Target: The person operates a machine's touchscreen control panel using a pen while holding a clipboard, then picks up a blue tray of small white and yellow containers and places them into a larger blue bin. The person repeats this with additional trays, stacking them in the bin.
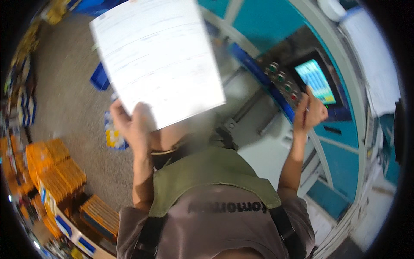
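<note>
My left hand point(137, 125) grips a white sheet of paper point(159, 64) by its lower left edge, thumb on top. Faint ruled lines and marks cover the sheet, too blurred to make out. At the right, my right hand point(309, 113) is raised to a lit touchscreen point(315, 80) set in a teal machine point(267, 21). Its index finger reaches the screen's lower left part; whether it touches cannot be told. The other fingers are curled, with a thin dark streak among them, perhaps a slim object. Left of the screen runs a row of push buttons point(280, 77), green and red.
A blue bar point(261, 77) edges the button panel. At the lower left stand stacks of orange trays point(56, 166). A blue bin point(100, 77) and a yellow and white package point(114, 136) are on the grey floor point(64, 90). White sheets point(375, 60) hang at the far right.
</note>
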`<action>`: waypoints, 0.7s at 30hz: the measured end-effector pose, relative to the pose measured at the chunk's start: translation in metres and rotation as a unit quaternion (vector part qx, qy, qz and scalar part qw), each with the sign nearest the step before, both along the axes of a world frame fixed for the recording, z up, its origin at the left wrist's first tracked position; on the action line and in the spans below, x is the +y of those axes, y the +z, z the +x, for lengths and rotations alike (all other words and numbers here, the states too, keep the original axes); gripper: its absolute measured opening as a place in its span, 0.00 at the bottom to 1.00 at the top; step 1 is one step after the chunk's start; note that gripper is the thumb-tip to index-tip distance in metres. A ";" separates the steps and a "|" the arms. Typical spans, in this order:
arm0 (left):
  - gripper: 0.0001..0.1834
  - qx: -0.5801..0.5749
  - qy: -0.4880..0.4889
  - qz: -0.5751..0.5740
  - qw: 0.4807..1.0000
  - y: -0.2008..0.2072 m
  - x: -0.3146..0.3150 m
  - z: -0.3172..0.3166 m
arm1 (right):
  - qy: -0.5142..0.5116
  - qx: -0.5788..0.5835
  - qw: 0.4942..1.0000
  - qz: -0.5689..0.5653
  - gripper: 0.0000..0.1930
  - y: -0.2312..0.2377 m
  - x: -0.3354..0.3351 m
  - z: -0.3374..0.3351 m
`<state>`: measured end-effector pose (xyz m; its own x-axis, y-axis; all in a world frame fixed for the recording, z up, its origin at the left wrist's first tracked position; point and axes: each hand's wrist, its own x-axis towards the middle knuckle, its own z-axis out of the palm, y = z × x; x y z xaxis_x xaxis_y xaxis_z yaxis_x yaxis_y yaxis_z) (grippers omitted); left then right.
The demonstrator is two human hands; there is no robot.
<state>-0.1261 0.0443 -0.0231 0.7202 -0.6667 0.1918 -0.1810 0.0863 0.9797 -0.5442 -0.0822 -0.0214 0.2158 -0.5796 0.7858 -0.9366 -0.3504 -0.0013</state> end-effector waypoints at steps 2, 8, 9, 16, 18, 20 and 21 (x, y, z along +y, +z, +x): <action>0.17 0.019 -0.023 -0.025 0.999 0.000 -0.002 -0.001 | -0.034 0.035 0.999 0.018 0.11 -0.003 0.002 0.001; 0.23 0.024 -0.013 0.022 0.999 0.012 -0.003 -0.004 | -0.036 0.014 0.999 0.025 0.11 -0.002 0.006 0.003; 0.24 0.018 -0.008 0.030 0.999 0.013 -0.003 -0.005 | -0.037 0.016 0.999 0.022 0.11 -0.001 0.007 0.002; 0.25 0.020 -0.007 0.020 1.000 0.010 -0.004 -0.005 | -0.046 0.000 0.999 0.021 0.12 0.001 0.018 -0.004; 0.25 0.003 -0.012 0.029 0.999 0.011 -0.003 -0.005 | -0.057 0.003 0.998 0.018 0.12 0.001 0.021 -0.008; 0.25 -0.019 -0.019 0.043 0.999 0.012 -0.003 -0.004 | -0.068 0.006 0.997 0.020 0.12 0.000 0.023 -0.011; 0.25 -0.020 -0.019 0.043 0.999 0.012 -0.003 -0.004 | -0.073 0.011 0.997 0.020 0.12 0.000 0.024 -0.012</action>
<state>-0.1302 0.0409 -0.0112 0.6867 -0.7086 0.1621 -0.2192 0.0107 0.9756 -0.5561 -0.0580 -0.0217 0.1435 -0.6363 0.7580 -0.9775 -0.2106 0.0082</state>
